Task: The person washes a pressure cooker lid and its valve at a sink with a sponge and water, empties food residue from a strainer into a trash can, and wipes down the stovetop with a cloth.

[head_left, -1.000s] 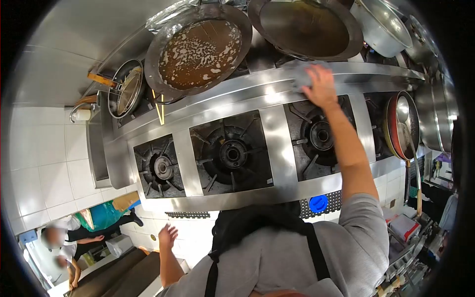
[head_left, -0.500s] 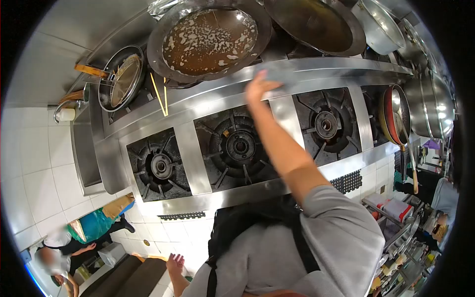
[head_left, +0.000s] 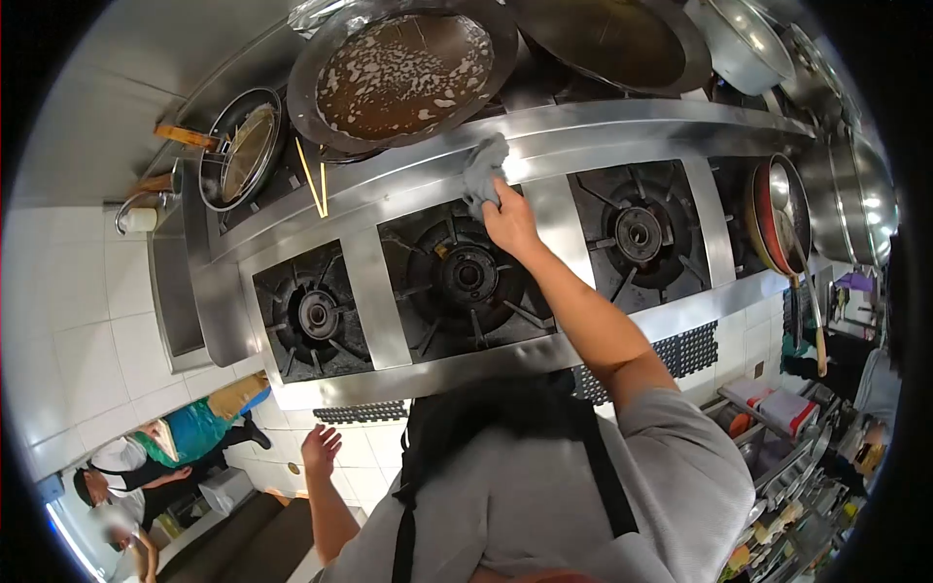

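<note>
My right hand (head_left: 511, 220) grips a grey cloth (head_left: 482, 175), its fingers closed on the near end. The cloth is bunched and lies against the steel ledge (head_left: 593, 144) behind the burners. Below the hand is the middle burner (head_left: 470, 276), with a small yellowish scrap on it. My left hand (head_left: 321, 450) hangs at my side over the floor, fingers apart and holding nothing. A wide wok of brown, foamy liquid (head_left: 403, 78) stands just behind the cloth. To its left, a pair of yellow chopsticks (head_left: 313, 180) leans across the ledge.
Another dark wok (head_left: 612, 44) sits at the back right. Stacked pans (head_left: 777, 219) with handles jutting forward and large metal pots (head_left: 850, 204) stand on the right. On the left are a pan with a strainer (head_left: 243, 151) and a sink (head_left: 180, 291). Two people are at lower left.
My right hand has swept left and nearer along the ledge with the cloth, which was smeared by motion before. My left hand has risen slightly and moved left.
</note>
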